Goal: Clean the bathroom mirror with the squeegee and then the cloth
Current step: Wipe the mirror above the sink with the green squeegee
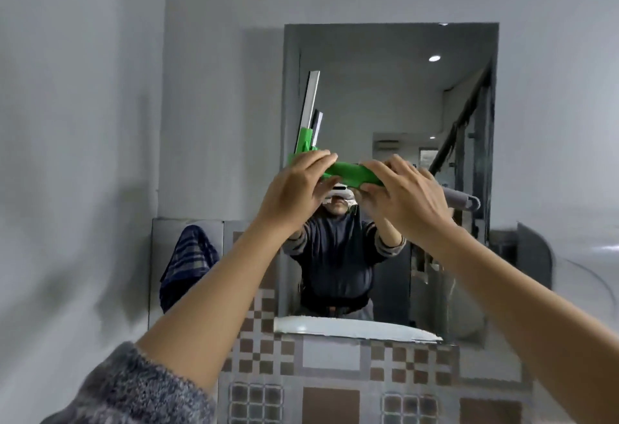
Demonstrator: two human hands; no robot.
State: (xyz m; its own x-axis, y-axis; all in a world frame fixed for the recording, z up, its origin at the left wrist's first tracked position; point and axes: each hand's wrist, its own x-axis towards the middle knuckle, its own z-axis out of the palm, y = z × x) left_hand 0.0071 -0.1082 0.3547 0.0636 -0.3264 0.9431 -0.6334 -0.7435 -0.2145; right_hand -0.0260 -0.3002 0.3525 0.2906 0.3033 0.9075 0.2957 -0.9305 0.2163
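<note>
Checked navy cloth (187, 266) hangs on the tiled wall just left of the mirror (395, 95), untouched, so the squeegee pass looks to be the step in hand. Left hand (294, 189) grips the green squeegee (348, 174) near its head, blade upright by the mirror's left edge; right hand (405, 196) clamps the handle. Next, probably, a steady sideways stroke with even pressure.

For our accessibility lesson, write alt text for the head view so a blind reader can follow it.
Both hands, left and right, hold a green squeegee against the wall mirror, its blade upright near the mirror's left edge. A striped cloth hangs left of the mirror, above patterned tiles.
</note>
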